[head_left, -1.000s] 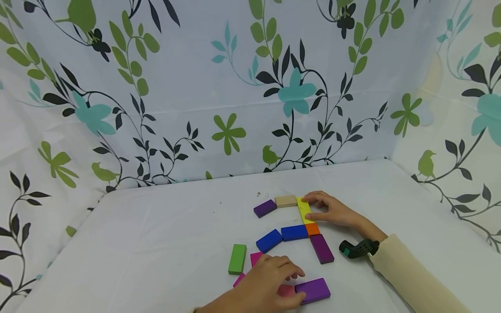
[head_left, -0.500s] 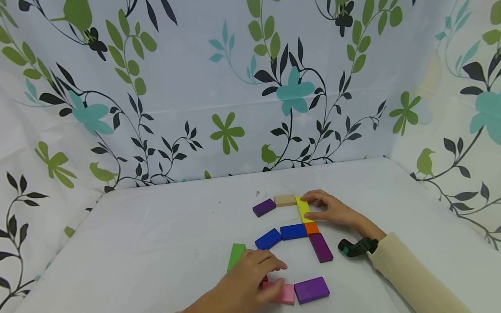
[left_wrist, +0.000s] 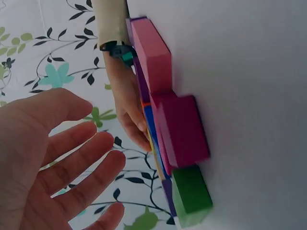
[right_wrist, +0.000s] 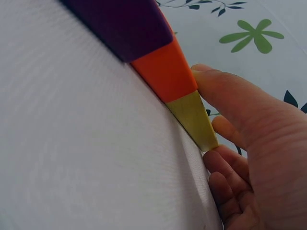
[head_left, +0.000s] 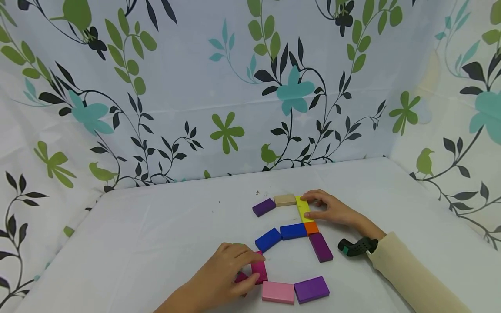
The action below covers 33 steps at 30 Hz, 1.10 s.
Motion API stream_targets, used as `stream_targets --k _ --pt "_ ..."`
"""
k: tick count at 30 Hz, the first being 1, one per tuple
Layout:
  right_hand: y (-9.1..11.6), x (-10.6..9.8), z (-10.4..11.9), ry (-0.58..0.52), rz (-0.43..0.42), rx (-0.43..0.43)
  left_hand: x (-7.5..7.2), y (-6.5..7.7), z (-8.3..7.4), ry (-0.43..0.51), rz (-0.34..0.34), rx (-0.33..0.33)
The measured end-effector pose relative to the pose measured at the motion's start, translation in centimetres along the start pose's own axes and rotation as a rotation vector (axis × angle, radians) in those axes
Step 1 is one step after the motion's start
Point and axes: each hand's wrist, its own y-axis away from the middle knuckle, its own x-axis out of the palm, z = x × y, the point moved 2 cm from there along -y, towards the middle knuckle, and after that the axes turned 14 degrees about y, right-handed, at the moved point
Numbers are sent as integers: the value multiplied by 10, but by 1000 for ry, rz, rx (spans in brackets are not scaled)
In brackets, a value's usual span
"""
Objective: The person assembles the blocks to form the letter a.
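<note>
In the head view my left hand hovers over the near left of the block layout. Its fingers are loosely bent around the space over a magenta block. Beside that, a second magenta block is partly covered by the hand. The left wrist view shows nothing in that palm, with the green block standing past the fingertips; from above the hand hides most of it. My right hand holds the yellow block at the far right, index finger near its far end and thumb near the orange block.
Two blue blocks run left from the orange one. A dark purple block lies nearer. In front are a pink block and a purple block. Farther back sit a beige block and another purple block.
My left hand has moved left from the pink and purple blocks, over the green block, uncovering the pink block and a magenta one. The right hand stays on the yellow block.
</note>
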Motion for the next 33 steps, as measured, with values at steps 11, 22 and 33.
stream_targets --k 11,22,33 --pt "3 0 0 5 -2 -1 -4 16 23 91 150 -17" --pt "0 1 1 6 -2 8 0 17 33 99 199 7" --pt "1 0 0 -1 1 11 -3 17 34 139 214 26"
